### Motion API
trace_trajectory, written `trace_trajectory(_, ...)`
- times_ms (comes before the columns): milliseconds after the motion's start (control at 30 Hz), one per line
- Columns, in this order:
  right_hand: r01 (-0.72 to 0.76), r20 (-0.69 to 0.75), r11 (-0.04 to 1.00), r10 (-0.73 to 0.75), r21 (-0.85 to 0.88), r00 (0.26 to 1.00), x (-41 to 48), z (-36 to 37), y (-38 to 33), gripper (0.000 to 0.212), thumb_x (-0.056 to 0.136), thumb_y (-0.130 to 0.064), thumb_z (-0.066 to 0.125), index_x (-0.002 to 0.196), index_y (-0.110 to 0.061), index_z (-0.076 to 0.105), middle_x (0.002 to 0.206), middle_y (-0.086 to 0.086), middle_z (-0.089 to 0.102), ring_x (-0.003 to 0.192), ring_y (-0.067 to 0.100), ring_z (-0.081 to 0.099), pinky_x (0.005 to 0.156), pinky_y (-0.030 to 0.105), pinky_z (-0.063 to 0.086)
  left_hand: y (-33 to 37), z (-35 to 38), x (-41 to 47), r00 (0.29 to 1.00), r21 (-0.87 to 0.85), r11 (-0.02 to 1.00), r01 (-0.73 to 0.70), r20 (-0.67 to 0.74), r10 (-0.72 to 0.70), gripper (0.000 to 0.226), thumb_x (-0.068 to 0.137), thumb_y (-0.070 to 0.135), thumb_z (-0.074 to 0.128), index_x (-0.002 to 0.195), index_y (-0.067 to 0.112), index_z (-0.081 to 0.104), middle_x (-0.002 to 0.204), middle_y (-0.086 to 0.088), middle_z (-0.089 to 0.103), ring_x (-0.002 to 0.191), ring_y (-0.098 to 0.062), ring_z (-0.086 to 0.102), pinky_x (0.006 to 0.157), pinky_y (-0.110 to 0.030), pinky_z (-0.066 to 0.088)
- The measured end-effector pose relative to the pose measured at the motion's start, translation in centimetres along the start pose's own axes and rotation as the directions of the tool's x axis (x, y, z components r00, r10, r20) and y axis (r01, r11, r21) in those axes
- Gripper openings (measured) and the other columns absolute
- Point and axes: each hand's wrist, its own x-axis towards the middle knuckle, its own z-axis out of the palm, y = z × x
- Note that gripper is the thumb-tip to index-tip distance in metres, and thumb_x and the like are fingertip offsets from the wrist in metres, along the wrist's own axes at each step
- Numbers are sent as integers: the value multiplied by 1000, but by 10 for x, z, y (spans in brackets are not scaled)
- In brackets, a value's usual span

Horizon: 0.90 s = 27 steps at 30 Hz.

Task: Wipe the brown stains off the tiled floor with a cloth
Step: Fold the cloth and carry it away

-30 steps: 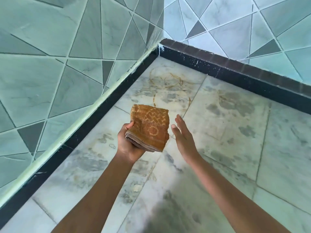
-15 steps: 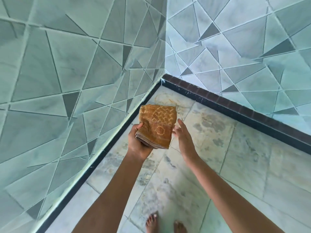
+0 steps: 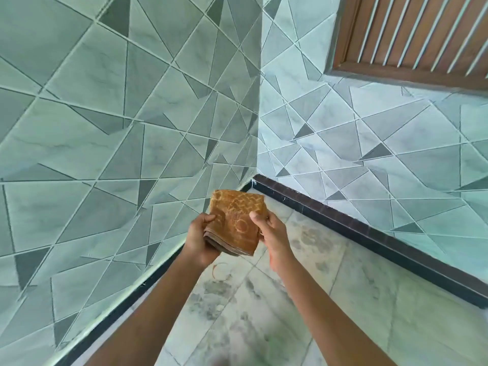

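Note:
A folded brown cloth (image 3: pixel 236 220) with a pale woven pattern is held up in front of the room's corner, above the floor. My left hand (image 3: pixel 199 237) grips its left side from underneath, thumb on top. My right hand (image 3: pixel 272 233) holds its right edge, thumb pressed on the cloth's face. On the pale marbled floor tiles (image 3: pixel 356 299) a thin brown ring-shaped stain (image 3: pixel 220 272) shows just below the cloth, between my forearms. The cloth hides the floor in the corner behind it.
Two walls of grey-green triangular tiles meet at a corner (image 3: pixel 257 143). A dark skirting strip (image 3: pixel 369 236) runs along the foot of the right wall, another along the left wall (image 3: pixel 126 303). A brown slatted wooden shutter (image 3: pixel 412 35) is at top right.
The view has tilted upward, so more wall and less floor show. My right hand has closed onto the cloth's right edge; before it was open beside it. The cloth is raised higher.

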Motion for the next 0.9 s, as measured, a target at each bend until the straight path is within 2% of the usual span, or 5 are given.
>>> trace_trajectory(167, 40, 52, 999, -41, 25, 998, -52, -48, -16, 36, 80, -1, 69, 114, -6, 60, 101, 10, 69, 90, 19, 67, 79, 27, 56, -30, 35, -60, 995, 233, 971, -57, -62, 73, 32, 91, 32, 56, 111, 8, 62, 101, -14, 71, 93, -29, 67, 80, -42, 53)
trace_trajectory(300, 109, 24, 987, -107, -117, 994, -84, -65, -21, 58, 80, -12, 72, 130, -26, 46, 101, 12, 68, 98, 25, 67, 89, 39, 52, -48, 46, -98, 968, 405, 903, -143, -132, 213, 42, 78, 18, 73, 118, 9, 59, 106, -12, 70, 100, -29, 66, 93, -48, 50)
trace_trajectory(533, 100, -16, 963, -107, -250, 994, -118, -50, -26, 33, 75, -23, 78, 102, -13, 63, 102, 6, 67, 96, 24, 65, 88, 42, 53, -57, 52, -149, 947, 362, 890, -278, -49, 316, 33, 85, -3, 59, 114, 12, 58, 105, -14, 67, 98, -31, 63, 92, -46, 50)
trace_trajectory(733, -28, -60, 979, 16, -204, 998, -144, -31, -26, 19, 75, -17, 78, 86, -6, 66, 90, 10, 69, 79, 20, 64, 62, 22, 48, -59, 31, -175, 941, 335, 886, -320, 1, 339, 35, 85, -6, 57, 117, 9, 55, 104, -14, 66, 95, -29, 64, 83, -42, 55)
trace_trajectory(900, 150, -84, 940, -183, -306, 980, -165, -14, -21, 19, 72, -15, 80, 78, -16, 61, 88, 11, 70, 83, 26, 65, 81, 41, 54, -67, 7, -192, 941, 244, 915, -321, -31, 338, 45, 76, -5, 67, 113, 15, 51, 103, -12, 65, 92, -26, 64, 76, -39, 56)
